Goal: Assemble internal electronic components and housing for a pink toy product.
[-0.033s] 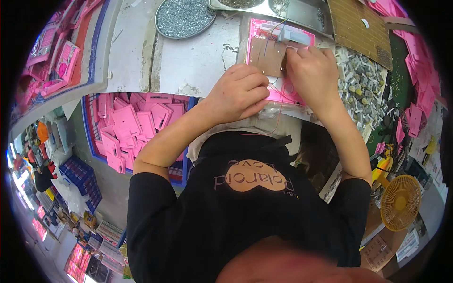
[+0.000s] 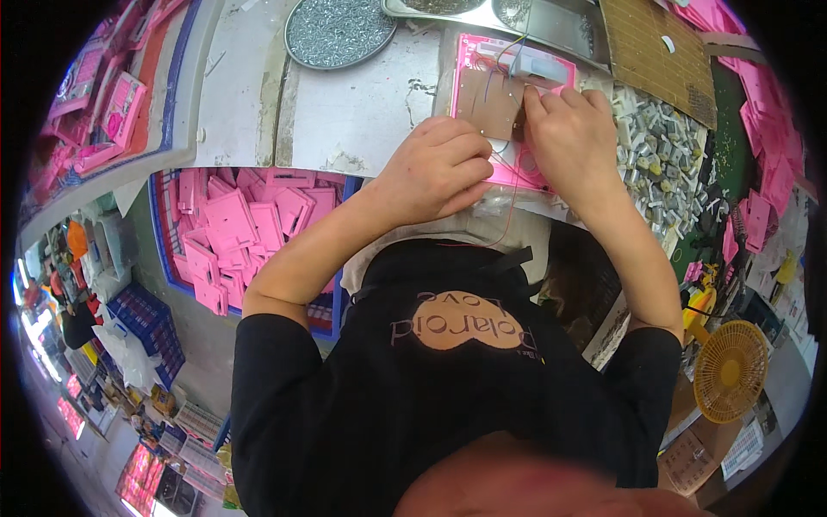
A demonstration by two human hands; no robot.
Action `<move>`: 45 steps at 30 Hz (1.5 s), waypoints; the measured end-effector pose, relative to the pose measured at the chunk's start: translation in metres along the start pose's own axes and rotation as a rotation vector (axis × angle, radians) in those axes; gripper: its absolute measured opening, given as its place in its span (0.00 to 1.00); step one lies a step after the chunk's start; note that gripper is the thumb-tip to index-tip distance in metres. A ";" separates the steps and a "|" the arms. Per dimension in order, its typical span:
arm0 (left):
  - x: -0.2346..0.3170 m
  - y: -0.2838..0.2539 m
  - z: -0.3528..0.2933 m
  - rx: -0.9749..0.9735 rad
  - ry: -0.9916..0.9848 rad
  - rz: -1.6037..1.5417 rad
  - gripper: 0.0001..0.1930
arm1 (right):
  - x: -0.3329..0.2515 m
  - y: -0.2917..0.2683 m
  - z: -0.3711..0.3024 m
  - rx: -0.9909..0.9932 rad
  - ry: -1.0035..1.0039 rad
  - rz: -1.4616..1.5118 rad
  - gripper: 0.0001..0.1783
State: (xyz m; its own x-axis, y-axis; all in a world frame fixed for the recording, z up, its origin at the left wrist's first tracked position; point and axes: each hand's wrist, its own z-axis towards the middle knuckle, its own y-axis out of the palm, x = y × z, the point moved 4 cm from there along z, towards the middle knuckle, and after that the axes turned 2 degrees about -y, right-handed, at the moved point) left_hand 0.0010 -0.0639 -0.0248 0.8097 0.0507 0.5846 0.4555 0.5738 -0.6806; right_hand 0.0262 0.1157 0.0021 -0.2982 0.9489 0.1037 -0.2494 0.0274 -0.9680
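A pink plastic casing [image 2: 465,60] lies on the worktable in front of me, with a flat brown board [image 2: 487,102] set in it. Thin red and blue wires cross the board, and a grey-white block [image 2: 541,67] sits along the casing's far side. My left hand [image 2: 444,164] is closed at the board's near left corner, its fingertips mostly hidden; a red wire [image 2: 514,202] hangs down beside it. At the board's right edge, my right hand [image 2: 573,129] has its thumb and fingers drawn together. What either pinches is too small to make out.
A round dish of screws [image 2: 340,33] and a metal tray [image 2: 551,26] stand at the back. Small metal parts [image 2: 659,155] lie heaped right of my right hand, below a cardboard sheet [image 2: 659,56]. A blue crate of pink casings [image 2: 250,228] is at left; a yellow fan [image 2: 730,370], right.
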 end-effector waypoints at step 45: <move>0.012 -0.008 -0.072 -0.079 -0.384 0.144 0.06 | -0.072 -0.013 -0.032 0.164 0.016 0.437 0.17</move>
State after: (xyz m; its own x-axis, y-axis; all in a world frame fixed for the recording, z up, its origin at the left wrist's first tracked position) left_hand 0.0339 -0.1266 -0.0438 0.6774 0.4359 0.5926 0.3867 0.4743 -0.7909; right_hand 0.0802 0.0570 -0.0005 -0.3934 0.8652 -0.3109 -0.2462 -0.4250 -0.8711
